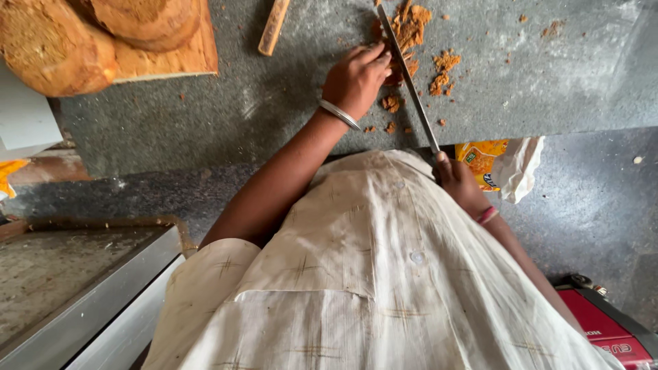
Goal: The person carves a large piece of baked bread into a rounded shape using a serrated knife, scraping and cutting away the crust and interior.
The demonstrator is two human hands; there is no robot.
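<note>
In the head view, the person's left hand (356, 79) presses down on a crumbly brown lump (395, 74) on the grey stone worktop (548, 89), its fingers curled against the flat of a long metal knife (409, 81); a silver bangle (338, 114) sits on that wrist. The left grip is closed over the lump and touches the blade. The right hand (458, 183) is at the near edge of the worktop, its grip closed on the handle end of the knife, with a pink band (487, 216) at the wrist. The blade runs from the right grip diagonally up past the left grip.

Brown crumbs (442, 72) lie scattered just beyond and to the right of the left grip. Far to the left of it a wooden board (171, 58) carries large round brown blocks (51, 44), and a wooden stick (273, 27) lies between board and hand. Just right of the right grip hangs an orange and white plastic bag (500, 164). A red machine (603, 329) sits on the floor below.
</note>
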